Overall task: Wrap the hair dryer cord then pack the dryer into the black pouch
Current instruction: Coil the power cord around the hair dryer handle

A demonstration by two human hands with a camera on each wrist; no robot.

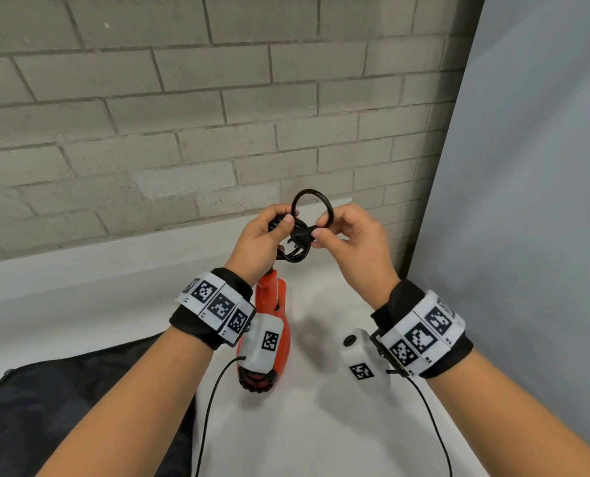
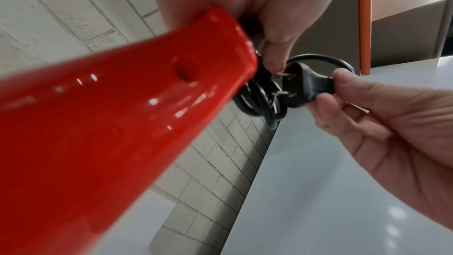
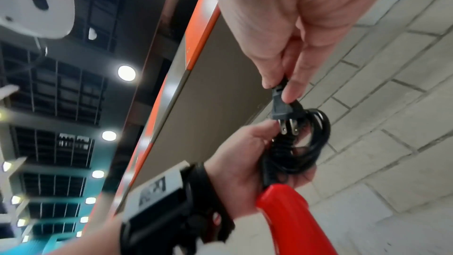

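My left hand grips the coiled black cord at the end of the red hair dryer's handle. The dryer hangs down from that hand above the table. One loose cord loop stands up between my hands. My right hand pinches the black plug beside the coil. The left wrist view shows the plug with its prongs towards the coil and the dryer handle close up. In the right wrist view my right hand holds the plug above my left hand.
The black pouch lies on the white table at the lower left, partly under my left forearm. A grey brick wall stands behind the table and a plain grey panel on the right.
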